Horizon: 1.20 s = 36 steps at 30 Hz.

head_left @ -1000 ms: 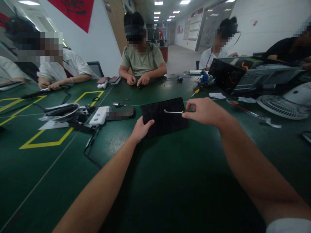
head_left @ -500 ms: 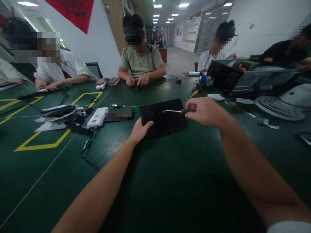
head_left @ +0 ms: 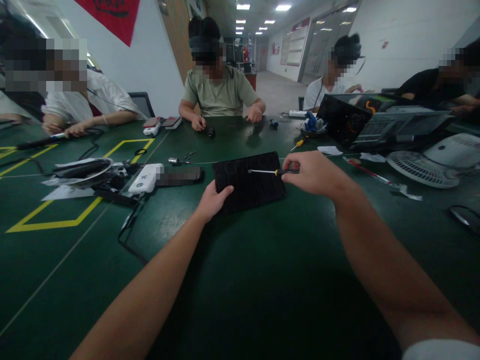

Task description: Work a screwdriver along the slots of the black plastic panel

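My left hand [head_left: 215, 201] grips the lower left edge of a flat black rectangular panel [head_left: 258, 190], with the thumb on top and the other fingers hidden beneath. What kind of part the panel is cannot be made out. In my right hand [head_left: 309, 172] is a screwdriver [head_left: 264, 172], pinched by its black and yellow handle. Its thin metal shaft points left across the panel, the tip over the panel's upper middle. Whether the tip touches the surface is unclear. The panel is slightly tilted above the green table [head_left: 262, 280].
Left of the panel lie a dark strip [head_left: 179, 176], a white device [head_left: 146, 179] with a cable and a heap of parts [head_left: 84, 175]. A yellow-handled screwdriver [head_left: 299, 144], a white fan [head_left: 423, 165] and a computer case [head_left: 401, 127] stand rightward. Several people sit around.
My hands, the panel and the screwdriver keep nearly the same pose; the view has shifted slightly. Across the table, a person's hands have moved apart, leaving a small dark object beside one.
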Motion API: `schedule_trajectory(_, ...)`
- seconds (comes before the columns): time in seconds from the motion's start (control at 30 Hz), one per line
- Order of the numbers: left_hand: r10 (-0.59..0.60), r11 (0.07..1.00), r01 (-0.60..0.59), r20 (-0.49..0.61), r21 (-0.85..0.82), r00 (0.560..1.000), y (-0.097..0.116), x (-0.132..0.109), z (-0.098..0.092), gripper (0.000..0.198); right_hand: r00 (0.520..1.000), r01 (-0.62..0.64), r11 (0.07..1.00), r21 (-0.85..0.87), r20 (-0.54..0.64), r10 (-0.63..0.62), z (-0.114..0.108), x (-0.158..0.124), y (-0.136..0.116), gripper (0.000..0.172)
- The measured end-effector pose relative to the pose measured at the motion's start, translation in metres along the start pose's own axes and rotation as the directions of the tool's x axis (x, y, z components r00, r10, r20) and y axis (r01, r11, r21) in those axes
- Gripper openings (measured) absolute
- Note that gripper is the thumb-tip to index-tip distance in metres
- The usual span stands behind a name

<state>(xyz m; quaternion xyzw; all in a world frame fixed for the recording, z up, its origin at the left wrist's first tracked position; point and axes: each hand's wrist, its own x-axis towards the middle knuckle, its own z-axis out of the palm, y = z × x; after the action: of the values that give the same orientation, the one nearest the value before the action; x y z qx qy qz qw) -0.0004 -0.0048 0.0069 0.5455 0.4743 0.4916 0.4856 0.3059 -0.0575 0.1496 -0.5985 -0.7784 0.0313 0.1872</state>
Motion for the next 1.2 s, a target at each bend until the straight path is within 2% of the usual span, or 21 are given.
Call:
schedule_trajectory(0.27,-0.016,1.000,0.016,-0.017,0.004,1.000,0.000,0.001,0.001,0.047,1.000,-0.015,0.999,-0.041,0.027,0.016,-0.003,0.000,0.000,0.024)
schedule_trajectory(0.5,-0.014,1.000,0.014,-0.012,-0.002,1.000,0.004,-0.002,0.003,0.045,1.000,-0.003,1.000,-0.004,-0.028,0.003,-0.003,-0.001,-0.005,0.016)
schedule_trajectory(0.7,0.000,1.000,0.000,-0.008,0.016,1.000,0.003,-0.001,0.003,0.047,0.999,0.018,0.997,-0.078,-0.027,-0.020,0.001,-0.001,-0.009,0.022)
schedule_trajectory(0.87,0.027,0.999,-0.027,0.003,0.021,1.000,-0.001,0.001,0.002,0.044,0.998,0.012,0.997,-0.075,-0.053,-0.016,0.002,-0.001,-0.005,0.021)
schedule_trajectory(1.03,0.020,0.999,-0.021,-0.018,-0.042,1.000,-0.006,0.002,0.001,0.045,0.997,0.043,0.995,-0.086,-0.054,-0.047,0.000,-0.002,-0.001,0.022)
schedule_trajectory(1.2,0.018,0.998,-0.020,-0.023,-0.052,1.000,-0.009,0.004,0.001,0.044,0.999,0.013,0.998,-0.063,-0.045,-0.016,-0.001,-0.004,-0.006,0.027)
